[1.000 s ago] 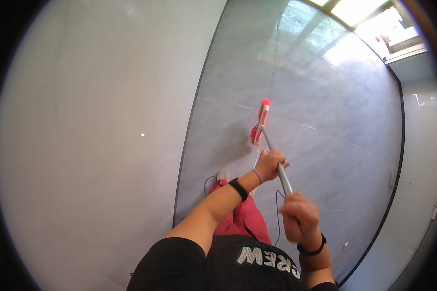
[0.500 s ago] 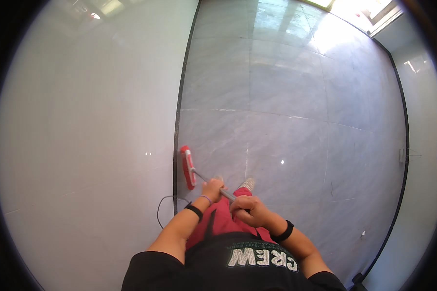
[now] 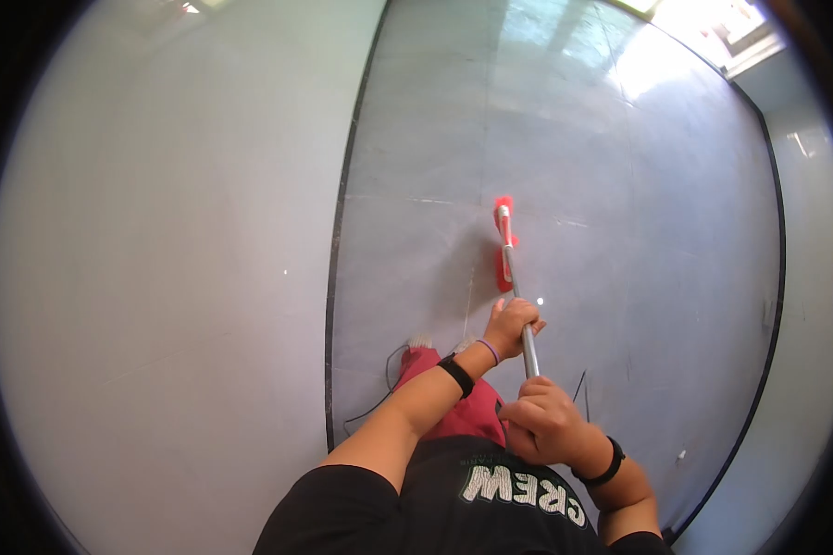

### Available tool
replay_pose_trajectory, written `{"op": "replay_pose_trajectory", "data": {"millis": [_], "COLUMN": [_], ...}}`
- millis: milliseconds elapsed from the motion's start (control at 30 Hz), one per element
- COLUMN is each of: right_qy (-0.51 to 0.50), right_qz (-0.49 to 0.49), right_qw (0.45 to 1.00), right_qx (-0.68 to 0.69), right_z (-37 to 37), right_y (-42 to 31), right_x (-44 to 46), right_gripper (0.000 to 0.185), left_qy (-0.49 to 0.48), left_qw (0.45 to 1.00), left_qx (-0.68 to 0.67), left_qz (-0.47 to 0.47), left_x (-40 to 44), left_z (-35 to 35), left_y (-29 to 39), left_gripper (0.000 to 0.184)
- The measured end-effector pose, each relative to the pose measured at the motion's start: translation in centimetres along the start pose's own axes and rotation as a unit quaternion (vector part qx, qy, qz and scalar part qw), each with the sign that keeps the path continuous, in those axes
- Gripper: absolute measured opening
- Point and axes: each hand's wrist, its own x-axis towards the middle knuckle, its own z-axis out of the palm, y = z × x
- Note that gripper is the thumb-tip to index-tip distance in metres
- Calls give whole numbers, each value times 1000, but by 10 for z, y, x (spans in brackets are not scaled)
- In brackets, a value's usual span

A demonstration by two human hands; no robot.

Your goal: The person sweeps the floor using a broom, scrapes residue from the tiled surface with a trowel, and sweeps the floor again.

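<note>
Both of my hands grip the grey pole of a broom with a red-and-white head point(image 3: 504, 242). My left hand point(image 3: 512, 324) is wrapped round the lower part of the pole. Higher up, near my body, my right hand point(image 3: 544, 421) is closed round the upper end, which its fingers partly hide. The broom head points away from me over the tiled floor point(image 3: 416, 250), with a soft shadow to its left; I cannot tell whether the bristles touch the tiles.
A pale wall point(image 3: 176, 277) with dark skirting runs along the left. Another wall point(image 3: 814, 213) stands at the right, and bright light enters at the top right. A thin dark cable point(image 3: 372, 407) loops beside my feet. A small white object point(image 3: 681, 455) lies on the floor at the lower right.
The broom head has swung from beside the left wall to the right and forward, over the middle of the floor. Both hands have moved right with the pole, still gripping it.
</note>
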Motion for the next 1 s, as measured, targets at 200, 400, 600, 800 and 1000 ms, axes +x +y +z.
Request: {"op": "replay_pose_trajectory", "data": {"millis": [200,400,600,800,1000], "right_qy": [79,81,6,42,103], "right_qz": [-90,43,155,139,131], "right_qw": [991,972,950,956,978], "right_qx": [64,219,272,255,125], "right_z": [-41,-67,21,25,-16], "right_y": [-45,-5,79,120,124], "right_x": [9,120,206,284,314], "right_gripper": [24,20,12,16,14], "left_qy": [128,135,82,171,164], "left_qw": [989,989,992,975,986], "left_qx": [-15,33,71,54,-3], "left_qz": [72,54,-56,-129,-22], "left_x": [8,46,-3,77,190], "left_z": [-56,-146,-173,-196,-186], "left_y": [45,-30,-152,-201,-204], "left_gripper": [18,25,29,29,25]}}
